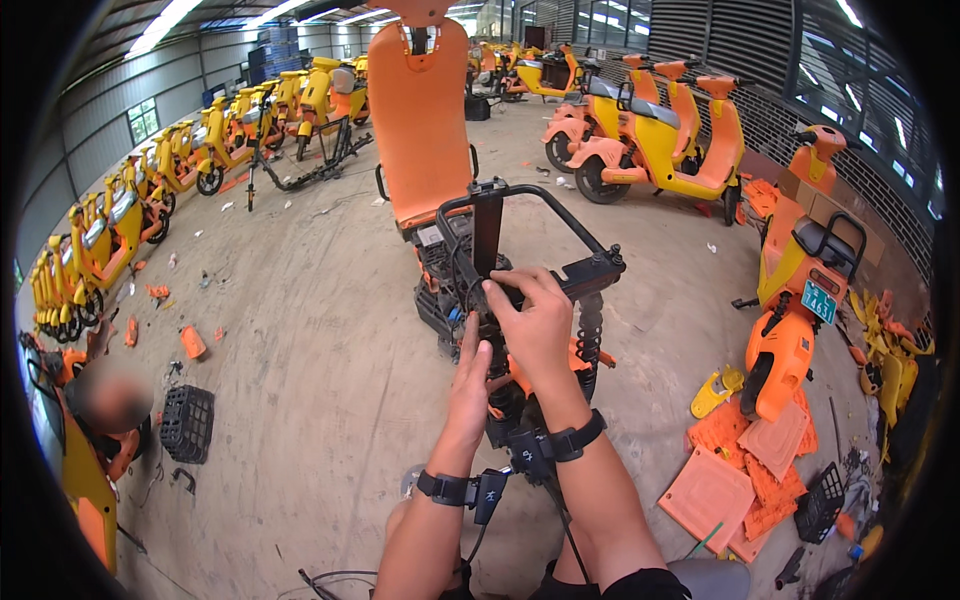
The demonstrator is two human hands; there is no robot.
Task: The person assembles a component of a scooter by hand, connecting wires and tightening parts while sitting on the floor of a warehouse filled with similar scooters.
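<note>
Right hand point(535, 318) and left hand point(464, 388) at the bare black tubular rear frame point(595, 269) of an orange scooter point(435, 300).

The right bends its fingers against the frame, the left reaches up beside it, fingers straight; whether either grips anything I cannot tell. Coil-spring shock absorber point(590, 335) below; tall orange front panel point(422, 125) beyond, mid-floor. White marks show on black wristband boxes point(489, 497); white characters on a second scooter's point(787, 345) green licence plate point(819, 302), far right.
</note>
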